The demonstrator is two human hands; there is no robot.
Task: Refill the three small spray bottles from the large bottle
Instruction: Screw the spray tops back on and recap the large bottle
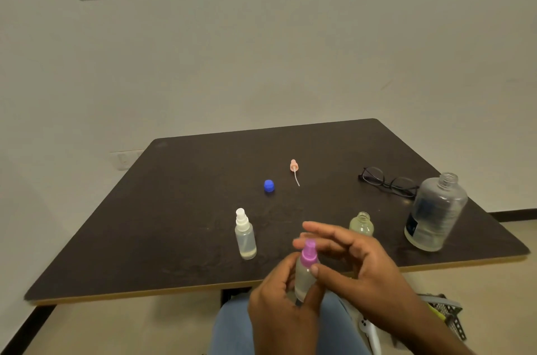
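- Purple-capped spray bottle (305,273) gripped round its body by left hand (279,305), over table's (145,238) near edge; right hand (357,261) pinching its purple sprayer
- Beyond: white-capped spray bottle (245,234); uncapped small bottle (361,224); peach sprayer (294,170); blue cap (269,185)
- Far right: open large bottle (434,213); eyeglasses (388,181)

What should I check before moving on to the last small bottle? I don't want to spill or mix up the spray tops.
1. Purple spray top seated on the bottle in the hands: cannot tell; right hand is at it.
2. That bottle gripped by left hand: ok.
3. White-top bottle capped and upright: ok.
4. Open small bottle upright with mouth clear: ok.
5. Its peach spray top within sight on the table: ok.
6. Large bottle uncapped, blue cap set aside: ok.
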